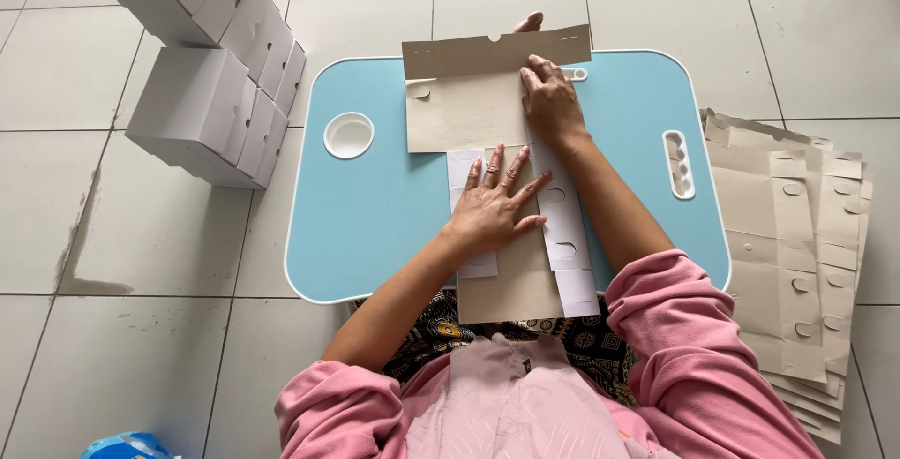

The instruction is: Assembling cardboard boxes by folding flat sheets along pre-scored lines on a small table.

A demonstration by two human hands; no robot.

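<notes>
A flat brown cardboard box blank point(466, 114) with white side flaps lies lengthwise on a small light-blue lap table point(366, 206). My left hand point(494, 206) rests flat, fingers spread, on the middle of the blank. My right hand point(551, 103) presses on the far end, beside a folded-up top flap point(497, 51) that stands at the table's far edge. Neither hand grips anything; both press down on the cardboard.
Stacks of assembled white boxes point(211, 93) stand on the tiled floor to the left. A pile of flat brown box blanks point(797, 253) lies on the floor to the right. The table has a round cup recess point(349, 135) and a handle slot point(679, 165).
</notes>
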